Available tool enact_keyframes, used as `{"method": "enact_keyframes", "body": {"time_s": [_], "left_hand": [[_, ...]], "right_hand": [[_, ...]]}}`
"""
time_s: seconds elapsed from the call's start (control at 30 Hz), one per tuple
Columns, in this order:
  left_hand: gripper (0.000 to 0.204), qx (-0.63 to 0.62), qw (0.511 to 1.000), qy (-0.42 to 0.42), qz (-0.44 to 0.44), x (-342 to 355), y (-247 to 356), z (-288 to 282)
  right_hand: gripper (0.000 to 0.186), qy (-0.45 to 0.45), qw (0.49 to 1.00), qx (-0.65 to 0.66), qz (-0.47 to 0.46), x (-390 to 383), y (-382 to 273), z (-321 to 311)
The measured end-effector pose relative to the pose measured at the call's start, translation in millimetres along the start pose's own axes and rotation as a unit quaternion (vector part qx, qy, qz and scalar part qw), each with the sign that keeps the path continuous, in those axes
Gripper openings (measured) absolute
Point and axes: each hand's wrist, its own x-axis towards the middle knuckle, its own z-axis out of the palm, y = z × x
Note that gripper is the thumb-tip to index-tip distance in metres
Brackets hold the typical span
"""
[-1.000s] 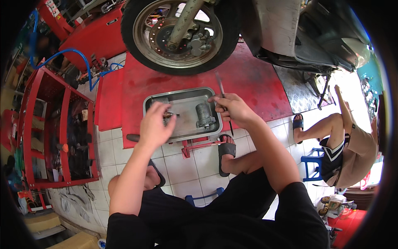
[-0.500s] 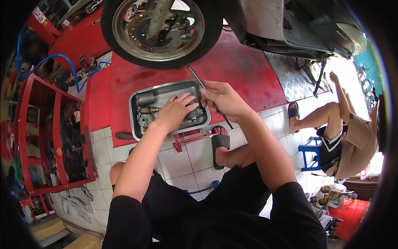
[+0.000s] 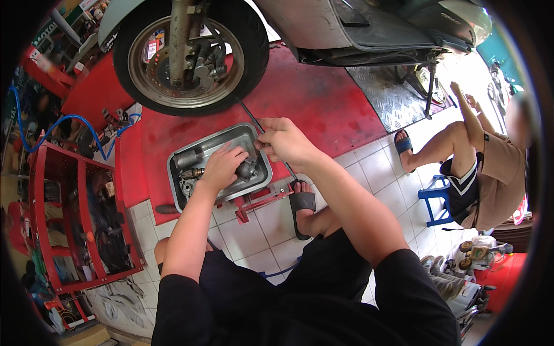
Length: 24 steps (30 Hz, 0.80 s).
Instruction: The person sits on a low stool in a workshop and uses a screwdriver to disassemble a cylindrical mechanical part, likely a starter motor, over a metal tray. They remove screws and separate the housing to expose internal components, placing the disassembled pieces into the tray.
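A steel tray (image 3: 178, 199) with rounded corners lies on the red platform and holds metal parts. Among them are a grey cylinder (image 3: 187, 158), a shaft with a copper-coloured section (image 3: 193, 173), a small cast housing (image 3: 187, 187) and a dark metal part (image 3: 249, 169). My left hand (image 3: 221, 168) is over the middle of the tray with its fingers extended, next to the dark part. At the tray's right edge, my right hand (image 3: 285, 143) is closed round a thin dark rod (image 3: 249, 114), held slanting. The rod's exact kind is unclear.
A motorbike's front wheel (image 3: 190, 106) stands beyond the tray on the red platform (image 3: 311, 106). A dark handle (image 3: 166, 209) lies left of the tray, and a red metal bracket (image 3: 254, 203) is in front. A red shelf cart (image 3: 86, 219) stands left. Another person (image 3: 496, 173) sits right.
The view has shifted, so the tray and wheel appear farther left and lower. My left hand now leaves more of the dark part uncovered. My right hand still grips the rod.
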Motion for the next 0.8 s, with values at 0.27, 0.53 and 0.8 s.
{"method": "enact_keyframes", "body": {"time_s": [0.27,0.53,0.8], "left_hand": [[0.043,-0.574,0.751,0.185,-0.267,-35,9,-37],[0.072,-0.889,0.403,0.202,-0.083,-93,42,-73],[0.068,-0.933,0.267,0.235,-0.06,-102,46,-102]], "right_hand": [[0.052,-0.031,0.996,0.009,-0.088,-19,-17,23],[0.047,-0.086,0.993,0.036,-0.073,0,12,38],[0.039,-0.097,0.992,-0.069,0.039,-10,6,53]]}}
